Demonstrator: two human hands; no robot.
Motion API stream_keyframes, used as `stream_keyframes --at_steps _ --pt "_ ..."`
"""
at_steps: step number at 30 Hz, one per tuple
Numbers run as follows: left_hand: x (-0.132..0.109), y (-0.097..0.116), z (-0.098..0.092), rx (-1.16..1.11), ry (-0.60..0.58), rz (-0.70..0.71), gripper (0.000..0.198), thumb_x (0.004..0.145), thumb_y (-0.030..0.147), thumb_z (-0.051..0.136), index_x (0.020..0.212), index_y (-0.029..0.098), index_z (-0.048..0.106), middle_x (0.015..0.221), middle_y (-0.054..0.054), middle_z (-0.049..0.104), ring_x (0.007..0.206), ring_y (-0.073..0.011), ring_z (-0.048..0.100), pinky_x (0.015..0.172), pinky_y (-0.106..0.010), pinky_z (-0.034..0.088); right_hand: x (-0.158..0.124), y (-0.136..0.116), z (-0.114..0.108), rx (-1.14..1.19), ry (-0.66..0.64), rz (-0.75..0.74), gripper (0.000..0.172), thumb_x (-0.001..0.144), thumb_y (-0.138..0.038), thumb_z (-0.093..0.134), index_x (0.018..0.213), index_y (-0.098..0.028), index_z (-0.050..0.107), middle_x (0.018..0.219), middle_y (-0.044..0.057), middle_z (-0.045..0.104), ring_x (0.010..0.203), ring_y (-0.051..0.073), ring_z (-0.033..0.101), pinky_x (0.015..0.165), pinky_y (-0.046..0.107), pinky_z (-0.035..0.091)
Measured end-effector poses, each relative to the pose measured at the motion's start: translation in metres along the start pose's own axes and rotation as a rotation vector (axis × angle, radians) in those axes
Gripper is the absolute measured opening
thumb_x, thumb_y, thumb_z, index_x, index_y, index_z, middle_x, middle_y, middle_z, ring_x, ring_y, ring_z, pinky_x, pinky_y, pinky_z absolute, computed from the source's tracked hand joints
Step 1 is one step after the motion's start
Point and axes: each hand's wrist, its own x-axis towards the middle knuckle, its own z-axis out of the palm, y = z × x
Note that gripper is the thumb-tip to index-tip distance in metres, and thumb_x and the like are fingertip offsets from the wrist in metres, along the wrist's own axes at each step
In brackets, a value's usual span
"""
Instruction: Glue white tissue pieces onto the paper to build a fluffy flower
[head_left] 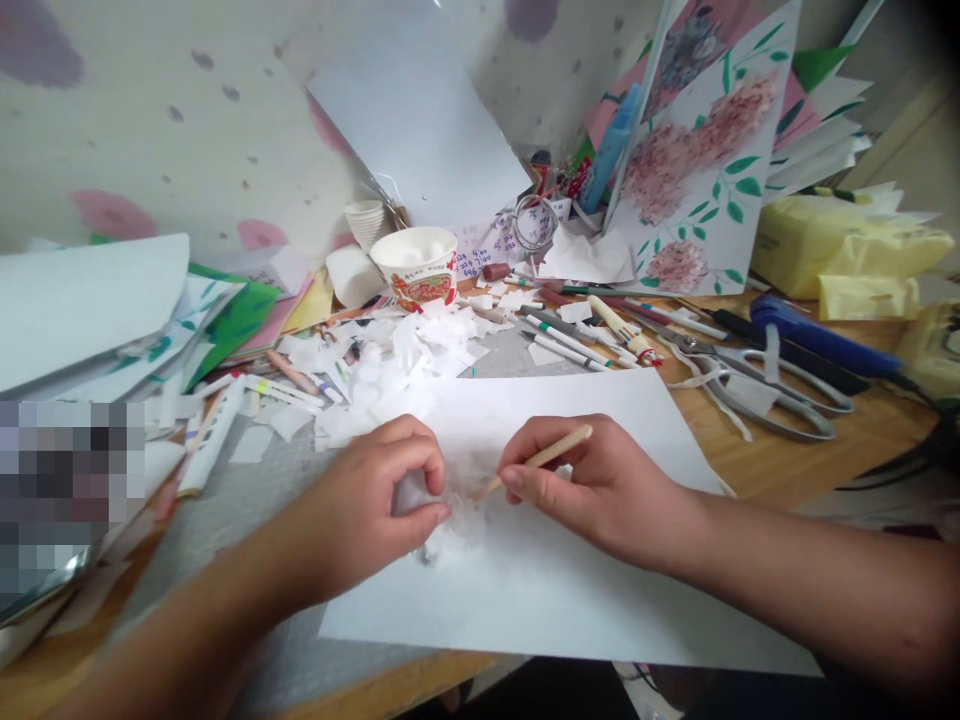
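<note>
Near the front edge of the bench (874, 425), right fingers (519, 479) pinch a wooden stick (559, 447) over the white sheet (570, 600); left fingers (429, 462) curl almost together, hold unclear; a slip could scatter loose scraps (459, 540) between.

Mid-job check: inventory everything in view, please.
Flat paper sheet: one, white, front centre.
Torn paper scraps: many, white, behind and on sheet.
Round printed bowl: one, white-red, behind scraps.
Stacked cups: several, white, left of bowl.
Slim pens: several, mixed colours, around scraps.
Metal scissors: one, grey, right of sheet.
Flat mat: one, grey, under sheet.
Standing flower picture: one, pink-green-white, back right.
Long plastic-looking object: one, blue, behind scissors.
Slender wooden stick: one, tan, over sheet.
Remaining clutter: too jumbled to count.
Left hand: one, bare, over sheet.
Right hand: one, bare, holding stick.
</note>
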Motion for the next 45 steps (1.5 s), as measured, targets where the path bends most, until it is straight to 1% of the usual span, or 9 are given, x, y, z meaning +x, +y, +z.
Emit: stream_keyframes --at_steps 5,10,19,25,30,33,35,39,45 --pt "0.0 0.0 0.0 0.005 -0.042 -0.052 0.007 0.076 0.022 0.059 0.08 0.021 0.054 0.095 0.001 0.055 0.087 -0.0178 0.055 0.077 -0.031 0.042 0.008 -0.003 0.006 -0.142 -0.005 -0.135 0.021 0.089 -0.022 0.058 0.072 -0.014 0.067 0.07 0.003 0.067 0.058 0.012 0.057 0.057 0.024 0.038" --pt "0.0 -0.001 0.002 0.037 -0.055 -0.052 0.013 0.075 0.022 0.061 0.087 0.022 0.055 0.096 0.001 0.056 0.091 -0.0195 0.056 0.08 -0.032 0.044 0.018 -0.011 0.011 -0.221 0.0 -0.107 0.014 0.085 -0.017 0.064 0.072 -0.014 0.066 0.066 0.004 0.065 0.056 0.014 0.052 0.056 0.027 0.032" --pt "-0.01 -0.011 -0.01 -0.006 -0.047 0.01 0.032 0.075 0.021 0.062 0.106 0.026 0.055 0.116 -0.001 0.058 0.111 -0.0221 0.055 0.097 -0.037 0.043 0.009 0.017 -0.001 0.204 0.098 0.062 0.024 0.089 -0.031 0.054 0.07 -0.018 0.058 0.06 0.0 0.063 0.056 0.013 0.06 0.055 0.024 0.046" --pt "-0.007 -0.016 -0.014 -0.109 -0.026 -0.214 0.025 0.08 0.032 0.057 0.104 0.024 0.059 0.091 -0.001 0.063 0.078 -0.0168 0.062 0.067 -0.027 0.052 0.002 0.017 -0.008 0.373 0.127 0.08 0.022 0.087 -0.037 0.059 0.074 -0.019 0.059 0.063 -0.001 0.063 0.06 0.013 0.062 0.059 0.024 0.05" --pt "-0.003 -0.019 -0.013 -0.047 -0.02 -0.254 0.018 0.082 0.031 0.053 0.096 0.023 0.061 0.084 -0.001 0.066 0.076 -0.0175 0.062 0.063 -0.026 0.049 0.0 0.009 -0.012 0.384 0.107 0.091 0.019 0.085 -0.03 0.061 0.071 -0.017 0.061 0.065 0.001 0.064 0.062 0.013 0.062 0.06 0.023 0.051" --pt "-0.006 -0.016 -0.012 0.015 0.043 -0.185 0.016 0.083 0.027 0.051 0.094 0.023 0.061 0.083 0.0 0.065 0.074 -0.0167 0.06 0.062 -0.025 0.046 0.0 0.008 -0.014 0.378 0.103 0.102 0.017 0.084 -0.029 0.06 0.072 -0.017 0.061 0.062 0.001 0.064 0.06 0.012 0.061 0.059 0.023 0.05" --pt "-0.009 -0.01 -0.011 0.075 0.081 -0.037 0.02 0.084 0.02 0.049 0.098 0.024 0.062 0.085 0.001 0.064 0.074 -0.0155 0.059 0.064 -0.025 0.044 -0.001 0.008 -0.014 0.376 0.092 0.111 0.016 0.083 -0.028 0.06 0.072 -0.017 0.062 0.06 0.001 0.064 0.059 0.012 0.06 0.058 0.022 0.049" --pt "-0.013 0.003 -0.004 0.193 -0.026 0.256 0.042 0.083 0.007 0.041 0.111 0.03 0.062 0.082 0.001 0.058 0.074 -0.0155 0.055 0.064 -0.026 0.038 -0.003 0.009 -0.013 0.381 0.071 0.123 0.015 0.081 -0.027 0.061 0.071 -0.016 0.062 0.06 0.002 0.065 0.058 0.012 0.06 0.057 0.022 0.047" --pt "-0.013 0.001 0.0 0.234 -0.137 0.239 0.04 0.08 0.005 0.041 0.105 0.025 0.065 0.08 -0.001 0.054 0.073 -0.0172 0.051 0.062 -0.028 0.032 -0.005 0.008 -0.011 0.377 0.064 0.118 0.012 0.078 -0.025 0.062 0.069 -0.017 0.062 0.061 0.001 0.064 0.061 0.013 0.062 0.058 0.023 0.048"
